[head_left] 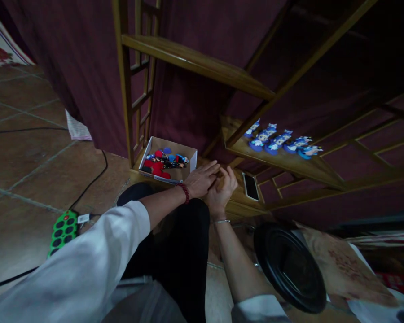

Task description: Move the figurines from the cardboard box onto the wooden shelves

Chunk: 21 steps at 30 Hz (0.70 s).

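My left hand (202, 178), with a red bead bracelet at the wrist, reaches over the low wooden shelf with its fingers stretched out. Beside it and touching or nearly touching it is my right hand (221, 189), its fingers bent and a silver bangle at the wrist. Whatever lies between the two hands, if anything, is hidden. An open cardboard box (192, 159) just left of my left hand holds red, blue and black figurines (168, 160). To the right of my right hand, a phone (251, 186) lies on the shelf.
Several blue and white figurines (276, 141) stand on a higher shelf (323, 174) at the right. Another wooden shelf (195, 64) is above the box. A green power strip (63, 229) with black cables lies on the tiled floor. A round black object (289, 267) is at the lower right.
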Available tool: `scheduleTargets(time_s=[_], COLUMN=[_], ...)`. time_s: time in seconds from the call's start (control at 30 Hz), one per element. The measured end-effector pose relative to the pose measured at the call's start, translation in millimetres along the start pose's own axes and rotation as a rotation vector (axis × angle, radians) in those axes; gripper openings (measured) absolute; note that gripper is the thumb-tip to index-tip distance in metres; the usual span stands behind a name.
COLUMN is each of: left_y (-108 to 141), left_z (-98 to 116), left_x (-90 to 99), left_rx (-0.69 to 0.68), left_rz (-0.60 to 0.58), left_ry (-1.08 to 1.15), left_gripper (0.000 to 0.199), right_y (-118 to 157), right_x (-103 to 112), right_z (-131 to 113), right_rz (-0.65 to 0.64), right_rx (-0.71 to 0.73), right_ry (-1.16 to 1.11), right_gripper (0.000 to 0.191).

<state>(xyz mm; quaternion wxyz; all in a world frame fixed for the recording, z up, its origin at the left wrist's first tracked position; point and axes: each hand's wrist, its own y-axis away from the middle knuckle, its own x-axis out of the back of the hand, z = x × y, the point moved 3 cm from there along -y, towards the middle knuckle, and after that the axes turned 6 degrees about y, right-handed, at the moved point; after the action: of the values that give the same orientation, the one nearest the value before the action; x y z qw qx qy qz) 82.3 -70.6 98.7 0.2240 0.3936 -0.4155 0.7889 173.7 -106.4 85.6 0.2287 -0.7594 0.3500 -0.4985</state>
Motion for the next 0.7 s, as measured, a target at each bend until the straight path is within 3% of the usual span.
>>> scheduleTargets(time_s=[0.3,0.5,0.7], left_y=[56,89,100], left_z=[-66,-127,-167], left_x=[-7.5,0.7,12.3], left_rx=[0.289,0.707,0.986], left_rz=[-0.027,-0.001,-0.105], left_ry=[-0.066,-0.182,-0.221], left_gripper=[0.031,0.030,0.042], right_y=[22,21,25], right_x=[-72,-113,-146], right_z=[-22,-28,-25], right_rz=[-0.331,-0.579,-0.819], right_rx=[-0.033,-0.040,-0.068], right_ry=[-0.183,-0.211,-0.198], right_gripper=[0.033,0.031,0.026])
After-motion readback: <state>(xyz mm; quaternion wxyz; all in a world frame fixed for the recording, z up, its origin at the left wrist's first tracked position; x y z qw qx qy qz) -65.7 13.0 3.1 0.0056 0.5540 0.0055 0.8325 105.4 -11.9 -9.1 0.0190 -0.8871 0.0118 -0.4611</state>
